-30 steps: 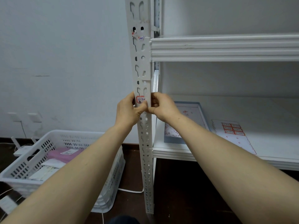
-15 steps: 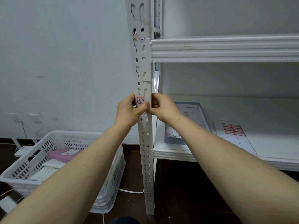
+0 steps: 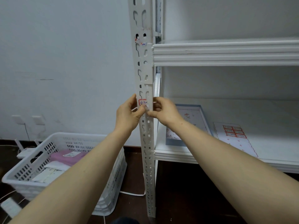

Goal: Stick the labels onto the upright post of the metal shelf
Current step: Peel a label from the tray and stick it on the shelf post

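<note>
Both forearms reach in to the upright post (image 3: 146, 126), where the left hand (image 3: 129, 113) and right hand (image 3: 163, 110) meet with fingertips pressed together against its face just below the red-bordered label (image 3: 143, 102); whether they pinch anything I cannot tell. The label looks like light, limp paper, best handled by its edges and smoothed flat, avoiding the post's punched slots. Beyond, open wall lies left, while the shelf beams (image 3: 226, 52) crowd the right.

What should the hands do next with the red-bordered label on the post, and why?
Probably press the label flat with the left hand's thumb. It already sits on the upright post, both hands flank it, the right hand steadies the post edge, and its lower part is hidden by fingertips.
</note>
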Demonstrator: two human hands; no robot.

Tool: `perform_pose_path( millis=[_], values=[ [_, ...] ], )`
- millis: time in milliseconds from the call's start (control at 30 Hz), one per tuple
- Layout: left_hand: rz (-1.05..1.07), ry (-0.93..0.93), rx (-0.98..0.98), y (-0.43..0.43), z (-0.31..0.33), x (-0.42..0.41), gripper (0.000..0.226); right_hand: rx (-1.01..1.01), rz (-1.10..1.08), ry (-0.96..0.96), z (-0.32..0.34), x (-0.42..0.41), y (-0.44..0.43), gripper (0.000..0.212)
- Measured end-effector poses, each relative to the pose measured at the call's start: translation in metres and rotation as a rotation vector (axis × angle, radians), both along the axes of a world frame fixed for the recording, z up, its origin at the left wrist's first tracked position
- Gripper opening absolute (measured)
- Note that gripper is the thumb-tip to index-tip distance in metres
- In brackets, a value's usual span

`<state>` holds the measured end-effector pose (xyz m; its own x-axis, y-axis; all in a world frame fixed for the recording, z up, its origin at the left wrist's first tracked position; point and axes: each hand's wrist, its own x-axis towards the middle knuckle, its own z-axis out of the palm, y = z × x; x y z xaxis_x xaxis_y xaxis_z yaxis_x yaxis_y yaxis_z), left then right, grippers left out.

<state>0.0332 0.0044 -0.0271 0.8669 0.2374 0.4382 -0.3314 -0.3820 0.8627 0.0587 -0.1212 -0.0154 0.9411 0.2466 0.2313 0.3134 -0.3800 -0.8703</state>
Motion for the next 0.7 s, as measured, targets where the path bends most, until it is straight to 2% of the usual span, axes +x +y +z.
perform_pose_path(
  millis=[67,133,233,467,700],
  values=[
    [0.159,-0.06,-0.02,0.001,-0.003,-0.006,0.038,0.025,-0.025,0.033,-0.002,-0.005,-0.003,0.068],
    [0.249,-0.109,0.022,0.002,-0.005,-0.012,0.025,0.041,-0.046,0.039,-0.004,-0.007,-0.006,0.071],
    [0.247,-0.076,0.093,-0.004,-0.005,-0.017,0.009,0.039,-0.044,0.039,-0.004,-0.01,-0.009,0.066],
    [0.368,0.085,0.149,-0.02,0.005,-0.01,0.012,-0.02,-0.092,0.032,-0.006,-0.009,-0.012,0.057],
    [0.421,0.121,0.136,-0.027,0.005,-0.012,0.014,-0.04,-0.098,0.021,-0.005,-0.009,-0.018,0.059]
  ],
)
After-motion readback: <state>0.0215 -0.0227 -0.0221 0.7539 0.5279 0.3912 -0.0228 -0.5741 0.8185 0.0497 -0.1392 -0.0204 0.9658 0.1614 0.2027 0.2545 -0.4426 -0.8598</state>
